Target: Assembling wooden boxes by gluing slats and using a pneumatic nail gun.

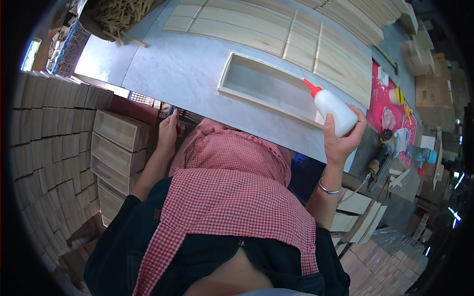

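Note:
My right hand (pixel 342 144) is wrapped round a white squeeze bottle (pixel 335 111) with a red pointed nozzle (pixel 311 88). The bottle is tilted, its tip pointing away and to the left over a shallow rectangular wooden frame (pixel 225 73). That frame lies on the grey worktable (pixel 173 69) near its front edge; I cannot tell whether the tip touches it. Just below the table edge at the left, my left hand (pixel 170 130) has its fingers curled beside a small blue item (pixel 171 110). What those fingers hold, if anything, is unclear.
Pale wooden panels (pixel 237 29) lie across the far side of the table. A box of wood strips (pixel 121 19) stands far left. Stacked wooden frames (pixel 116 130) rise at my left. On the right are a pink cloth (pixel 377 93), a yellow-rimmed cup (pixel 396 96) and a water bottle (pixel 422 154).

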Tool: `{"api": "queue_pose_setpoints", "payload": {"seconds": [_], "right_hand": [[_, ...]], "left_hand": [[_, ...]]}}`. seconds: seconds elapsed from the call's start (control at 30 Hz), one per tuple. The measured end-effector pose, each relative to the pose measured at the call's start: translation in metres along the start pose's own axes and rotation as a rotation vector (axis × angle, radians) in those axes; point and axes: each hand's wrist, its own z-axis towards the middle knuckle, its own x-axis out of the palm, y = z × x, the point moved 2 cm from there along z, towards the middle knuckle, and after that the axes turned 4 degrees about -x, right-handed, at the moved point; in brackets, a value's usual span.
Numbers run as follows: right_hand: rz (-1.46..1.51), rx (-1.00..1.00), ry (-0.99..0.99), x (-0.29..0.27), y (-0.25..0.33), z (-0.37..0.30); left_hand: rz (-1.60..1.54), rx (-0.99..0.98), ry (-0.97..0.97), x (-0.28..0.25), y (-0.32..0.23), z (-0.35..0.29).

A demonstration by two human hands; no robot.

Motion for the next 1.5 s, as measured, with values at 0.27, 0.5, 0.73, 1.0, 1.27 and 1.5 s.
{"api": "queue_pose_setpoints", "payload": {"seconds": [0.27, 0.5, 0.73, 1.0, 1.27, 1.5], "right_hand": [[-0.122, 0.002, -0.062, -0.034, -0.017, -0.010], [-0.183, 0.036, -0.093, -0.053, -0.024, -0.017], [-0.187, 0.080, -0.055, -0.065, -0.017, -0.028], [-0.171, 0.125, -0.053, -0.083, 0.004, -0.056], [-0.034, 0.310, -0.068, -0.078, 0.033, -0.068], [0.350, 0.207, 0.122, 0.028, 0.080, -0.054]], "left_hand": [[0.021, 0.001, 0.006, 0.000, 0.007, 0.005], [0.001, 0.015, 0.016, 0.003, 0.011, 0.006], [0.001, 0.003, 0.021, 0.004, 0.016, 0.005], [-0.015, -0.012, 0.045, 0.000, 0.021, 0.010], [-0.060, 0.001, -0.019, -0.005, 0.029, 0.014], [0.057, 0.067, -0.082, -0.014, 0.025, 0.002]]}}
